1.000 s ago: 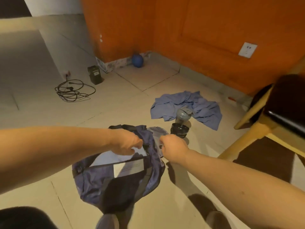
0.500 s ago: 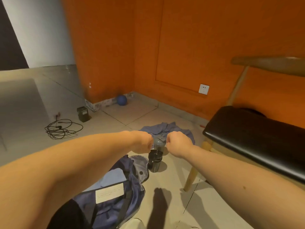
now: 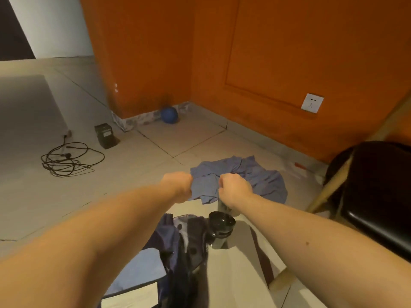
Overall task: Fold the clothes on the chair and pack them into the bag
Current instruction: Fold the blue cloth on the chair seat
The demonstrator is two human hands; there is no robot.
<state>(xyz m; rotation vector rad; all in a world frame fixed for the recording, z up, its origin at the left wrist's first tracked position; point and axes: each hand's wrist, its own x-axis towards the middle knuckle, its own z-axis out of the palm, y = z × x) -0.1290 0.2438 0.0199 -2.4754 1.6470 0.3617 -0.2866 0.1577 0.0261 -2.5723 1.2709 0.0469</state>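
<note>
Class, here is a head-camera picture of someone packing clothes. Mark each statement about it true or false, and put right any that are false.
1. The left hand and the right hand both grip the blue garment. True.
2. The bottle stands right beside the bag. True.
3. The blue ball lies inside the bag. False: it lies on the floor in the far corner.
4. The black cable is coiled on the chair. False: it is coiled on the floor, on the opposite side of the picture from the chair.
</note>
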